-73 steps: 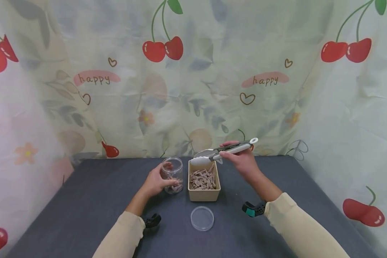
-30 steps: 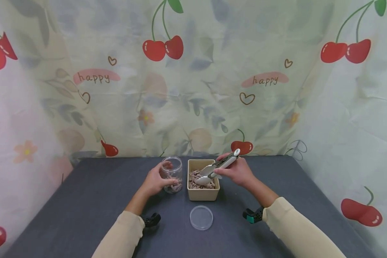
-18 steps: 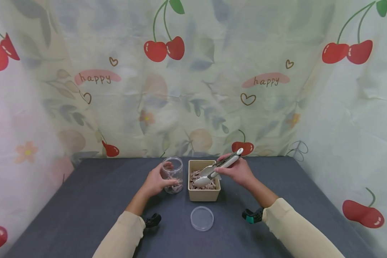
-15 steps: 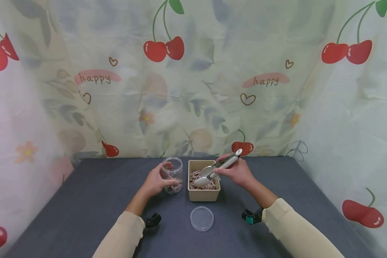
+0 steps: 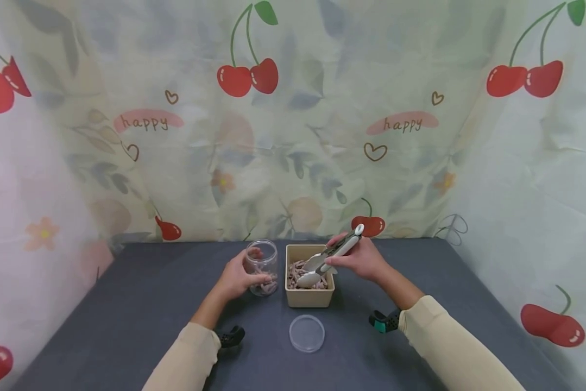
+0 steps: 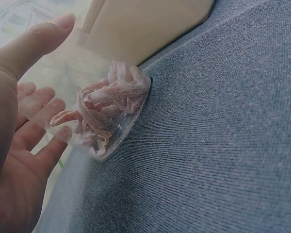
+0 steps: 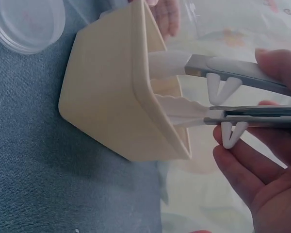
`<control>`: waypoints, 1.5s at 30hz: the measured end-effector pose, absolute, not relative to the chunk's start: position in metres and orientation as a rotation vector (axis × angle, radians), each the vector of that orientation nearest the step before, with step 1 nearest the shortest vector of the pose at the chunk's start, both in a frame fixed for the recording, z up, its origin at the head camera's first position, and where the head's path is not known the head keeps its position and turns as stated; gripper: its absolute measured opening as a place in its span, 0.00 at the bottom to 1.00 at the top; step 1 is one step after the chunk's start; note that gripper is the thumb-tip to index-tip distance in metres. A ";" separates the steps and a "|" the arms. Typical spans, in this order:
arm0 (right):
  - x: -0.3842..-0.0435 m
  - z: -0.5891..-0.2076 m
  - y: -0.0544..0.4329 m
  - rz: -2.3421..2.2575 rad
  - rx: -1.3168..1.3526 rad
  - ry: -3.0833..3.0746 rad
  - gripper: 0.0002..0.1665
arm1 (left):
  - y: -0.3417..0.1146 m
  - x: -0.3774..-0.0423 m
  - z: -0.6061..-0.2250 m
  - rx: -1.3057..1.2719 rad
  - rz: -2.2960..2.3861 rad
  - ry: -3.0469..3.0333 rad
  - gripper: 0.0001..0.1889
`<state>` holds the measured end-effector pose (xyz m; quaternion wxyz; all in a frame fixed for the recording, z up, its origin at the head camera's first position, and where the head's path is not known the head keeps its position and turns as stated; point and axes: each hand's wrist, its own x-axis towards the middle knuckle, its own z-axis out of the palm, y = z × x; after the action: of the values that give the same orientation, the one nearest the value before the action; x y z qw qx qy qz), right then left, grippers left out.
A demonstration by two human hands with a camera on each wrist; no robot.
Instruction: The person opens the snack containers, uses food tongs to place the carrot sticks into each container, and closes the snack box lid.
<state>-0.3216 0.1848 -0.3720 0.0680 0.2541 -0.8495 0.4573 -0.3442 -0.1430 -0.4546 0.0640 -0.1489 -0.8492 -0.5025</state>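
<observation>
My left hand [image 5: 238,276] grips a clear, lidless jar [image 5: 261,255] standing on the table, thumb in front and fingers behind. Pinkish-brown shrivelled strips [image 6: 109,99] lie in its bottom. To its right stands a rectangular beige bin [image 5: 309,298] holding a bigger heap of the same strips [image 5: 293,267]. With the right hand [image 5: 363,262] I hold white-and-grey tongs [image 5: 340,250], thumb on one arm and fingers on the other. The scalloped tong heads reach down inside the bin among the strips, spread apart. What lies between them is hidden by the bin wall in the right wrist view.
A round translucent lid [image 5: 307,334] lies on the dark blue cloth-covered table [image 5: 170,293] in front of the bin. Behind the table hangs a cherry-print curtain [image 5: 293,163], which also closes in both sides.
The right hand has brought the tongs down from nearly level above the bin to steeply angled inside it. Lately they shift only slightly. Left hand and jar stay put.
</observation>
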 end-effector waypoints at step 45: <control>-0.326 -0.374 0.188 1.612 0.712 -2.337 0.18 | -0.143 -0.345 -0.455 -0.447 -1.534 -2.560 0.40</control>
<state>-0.3263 0.1877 -0.3742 0.1072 0.2418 -0.7938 0.5476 -0.3446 -0.1432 -0.4548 0.0620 -0.1477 -0.8468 -0.5072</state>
